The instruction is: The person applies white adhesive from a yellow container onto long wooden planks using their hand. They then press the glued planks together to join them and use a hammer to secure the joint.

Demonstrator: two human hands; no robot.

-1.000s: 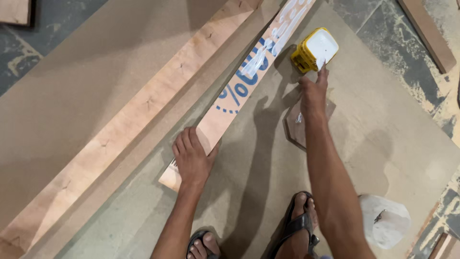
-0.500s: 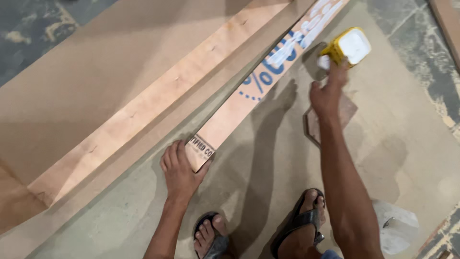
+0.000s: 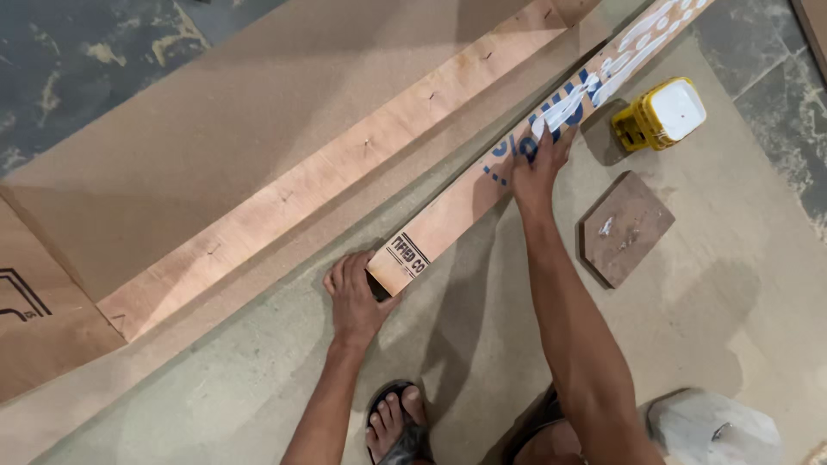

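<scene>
Sitting just right of the plank: a yellow tub [image 3: 659, 114] with a white top, casting a dark shadow toward the strip. Lying a little nearer, on the board sheet [image 3: 732, 284]: a small brown hexagonal offcut [image 3: 624, 228] with a white smear on it. Crowding the bottom right corner: a crumpled pale bag [image 3: 711, 428]. Running alongside on the left: a second, wider wooden strip [image 3: 345, 164], studded with small nails, raised on a big brown panel [image 3: 215, 112]. Peeking in at the far left edge: a piece of cardboard [image 3: 34, 327] with black lines.

Lying diagonally from lower centre to upper right: the long narrow plywood plank [image 3: 482, 189], reddish-brown, printed in blue and black, streaked with white glue along its upper stretch.

Pressing flat on the plank at mid-length: the right hand [image 3: 538, 164], fingers spread over the glue streaks. Gripping the plank's near end: the left hand [image 3: 355, 297], fingers curled round the lower corner, palm down on the sheet.

Showing at the bottom edge: a sandalled foot [image 3: 396, 426]. Leaving open sheet below the offcut and between the two arms; grey mottled floor [image 3: 86, 52] showing past the panel at upper left and past the sheet at upper right.
</scene>
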